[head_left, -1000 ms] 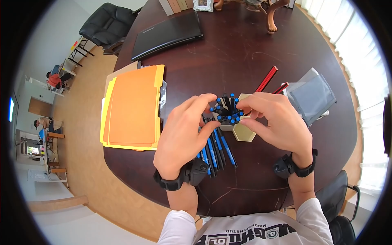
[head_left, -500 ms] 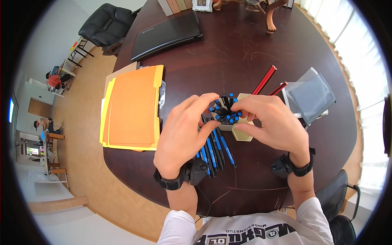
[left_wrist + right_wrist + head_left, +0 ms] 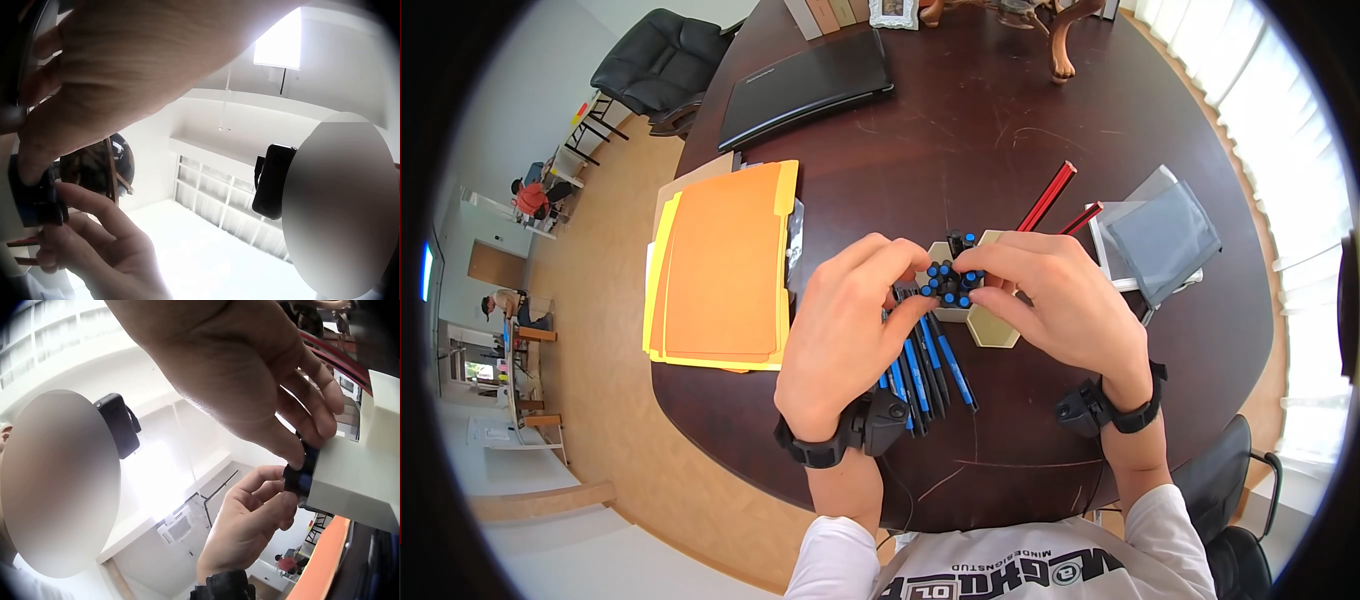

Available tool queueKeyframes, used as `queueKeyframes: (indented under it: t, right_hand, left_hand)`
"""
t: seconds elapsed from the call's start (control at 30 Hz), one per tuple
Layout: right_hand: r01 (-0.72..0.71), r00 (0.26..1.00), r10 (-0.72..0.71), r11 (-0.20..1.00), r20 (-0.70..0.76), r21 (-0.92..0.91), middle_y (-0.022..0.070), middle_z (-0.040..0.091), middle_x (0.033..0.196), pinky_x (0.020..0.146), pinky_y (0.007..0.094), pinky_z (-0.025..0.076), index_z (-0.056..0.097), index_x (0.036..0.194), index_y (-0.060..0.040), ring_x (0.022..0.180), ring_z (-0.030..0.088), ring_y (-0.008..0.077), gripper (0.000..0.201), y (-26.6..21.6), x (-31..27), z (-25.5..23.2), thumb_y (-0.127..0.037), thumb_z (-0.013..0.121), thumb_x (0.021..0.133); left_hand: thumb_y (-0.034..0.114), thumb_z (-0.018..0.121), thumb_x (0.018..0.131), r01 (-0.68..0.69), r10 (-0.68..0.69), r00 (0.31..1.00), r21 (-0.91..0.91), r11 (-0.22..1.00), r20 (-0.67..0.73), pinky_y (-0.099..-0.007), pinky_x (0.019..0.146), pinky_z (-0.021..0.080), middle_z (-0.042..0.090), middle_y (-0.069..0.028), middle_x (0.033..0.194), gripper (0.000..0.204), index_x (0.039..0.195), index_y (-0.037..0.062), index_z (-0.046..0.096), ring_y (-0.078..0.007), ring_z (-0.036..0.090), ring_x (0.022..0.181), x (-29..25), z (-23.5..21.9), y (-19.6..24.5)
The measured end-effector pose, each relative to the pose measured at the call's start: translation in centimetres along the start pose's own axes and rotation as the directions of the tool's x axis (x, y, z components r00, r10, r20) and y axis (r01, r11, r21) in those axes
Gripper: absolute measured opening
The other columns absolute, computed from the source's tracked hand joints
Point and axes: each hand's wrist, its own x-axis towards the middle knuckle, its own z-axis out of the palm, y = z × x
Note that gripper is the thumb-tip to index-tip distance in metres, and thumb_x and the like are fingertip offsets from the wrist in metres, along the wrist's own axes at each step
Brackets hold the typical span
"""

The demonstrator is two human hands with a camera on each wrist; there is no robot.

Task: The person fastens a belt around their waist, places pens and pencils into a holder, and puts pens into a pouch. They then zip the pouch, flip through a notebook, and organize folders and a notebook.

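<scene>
Black pens with blue ends [image 3: 948, 284] stand in a bunch in a cream hexagonal pen holder [image 3: 356, 481]. My left hand [image 3: 835, 325] holds the bunch from the left, with fingertips and thumb at the tops of the pens. From the right, my right hand [image 3: 1065, 300] pinches the same bunch between thumb and forefinger. In the right wrist view the pen tops stick out just past the holder's rim. Beside the left hand several loose blue and black pens [image 3: 935, 365] lie on the table, partly hidden by it.
Red and black pencils [image 3: 1048, 198] rise behind the right hand. A grey mesh pouch [image 3: 1168, 240] lies at the right, orange and yellow folders [image 3: 725, 265] at the left. Farther back are a closed laptop [image 3: 810, 88] and a carved wooden leg [image 3: 1062, 50].
The spread pens have been drawn together into a tighter bunch toward the front left of the holder. My right hand has shifted slightly left; the left hand has hardly moved.
</scene>
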Motion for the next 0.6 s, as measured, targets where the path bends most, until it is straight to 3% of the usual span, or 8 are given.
queueKeyframes:
  t: [0.13,0.23,0.33,0.43,0.6]
  right_hand:
    - [-0.029,1.000,0.029,0.998,0.005,0.052,0.0130,0.064,0.082,0.072,0.0432,0.050,0.061,0.111,-0.0032,0.081,0.064,0.0340,0.027,-0.2,0.0,-0.5,-0.009,0.067,0.085]
    - [-0.043,0.999,0.043,0.998,-0.003,0.043,0.0118,0.063,0.080,0.071,0.0424,0.050,0.060,0.111,-0.0022,0.080,0.064,0.0329,0.029,-0.4,0.0,-0.9,-0.006,0.067,0.083]
    - [-0.097,0.995,0.097,0.993,0.004,0.069,0.0110,0.062,0.079,0.070,0.0414,0.049,0.060,0.110,-0.0016,0.078,0.063,0.0323,0.028,-0.3,0.0,-1.1,-0.004,0.067,0.083]
    - [-0.084,0.996,0.085,0.995,-0.010,0.062,0.0108,0.061,0.078,0.070,0.0411,0.049,0.061,0.111,-0.0002,0.077,0.062,0.0322,0.027,0.1,0.0,-1.1,-0.003,0.065,0.084]
    - [-0.040,0.997,0.042,0.999,-0.070,0.026,0.0143,0.064,0.086,0.075,0.0421,0.050,0.060,0.112,0.0022,0.083,0.063,0.0356,0.027,0.3,0.0,-0.8,0.000,0.060,0.085]
  left_hand:
    - [-0.001,0.078,0.070,0.004,-0.004,1.000,0.001,1.000,0.008,-0.0319,0.059,0.045,0.065,-0.0084,0.084,0.029,0.095,0.0016,0.066,-0.0189,0.057,0.063,0.0,0.0,0.1]
    - [0.001,0.076,0.076,0.058,-0.060,0.993,0.022,0.998,0.098,-0.0374,0.068,0.052,0.065,-0.0116,0.094,0.028,0.101,0.0012,0.064,-0.0280,0.065,0.075,0.1,-0.6,0.5]
    - [0.001,0.076,0.076,0.066,-0.067,0.992,0.021,0.998,0.102,-0.0371,0.068,0.052,0.065,-0.0119,0.094,0.027,0.100,0.0010,0.064,-0.0279,0.065,0.075,0.1,-0.6,0.6]
    - [-0.001,0.079,0.069,0.000,0.000,1.000,-0.001,1.000,0.025,-0.0319,0.059,0.045,0.065,-0.0086,0.086,0.031,0.096,0.0012,0.065,-0.0185,0.057,0.062,0.0,0.1,0.0]
    - [0.001,0.083,0.066,0.059,-0.060,0.998,0.025,0.998,0.038,-0.0311,0.060,0.045,0.066,-0.0081,0.094,0.049,0.111,0.0044,0.062,-0.0176,0.055,0.062,0.0,0.0,0.1]
